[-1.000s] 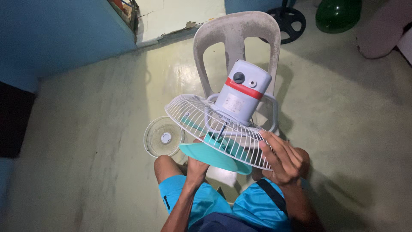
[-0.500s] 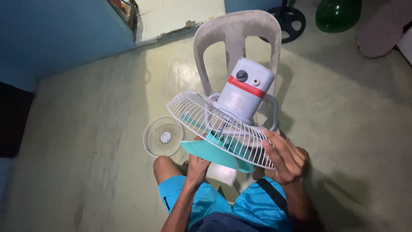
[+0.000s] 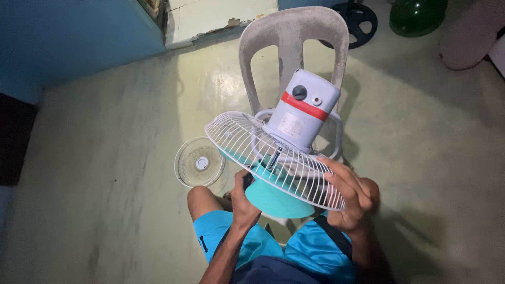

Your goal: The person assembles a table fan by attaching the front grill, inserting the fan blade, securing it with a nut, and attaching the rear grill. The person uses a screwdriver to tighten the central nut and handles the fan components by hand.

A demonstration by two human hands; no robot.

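Fan (image 3: 302, 118) tilted above chair (image 3: 294, 37); right hand (image 3: 350, 197) closed on grille (image 3: 273, 158) rim, left hand (image 3: 243, 202) gripping teal blade (image 3: 279, 200) underneath.

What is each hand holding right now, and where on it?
Right hand grips the white wire fan guard at its near rim. Left hand holds the teal fan blade at its edge.

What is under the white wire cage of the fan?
Under the white wire cage sits a teal fan blade, with the left hand at its edge. The blade's hub and how it joins the shaft are hidden by the wires.
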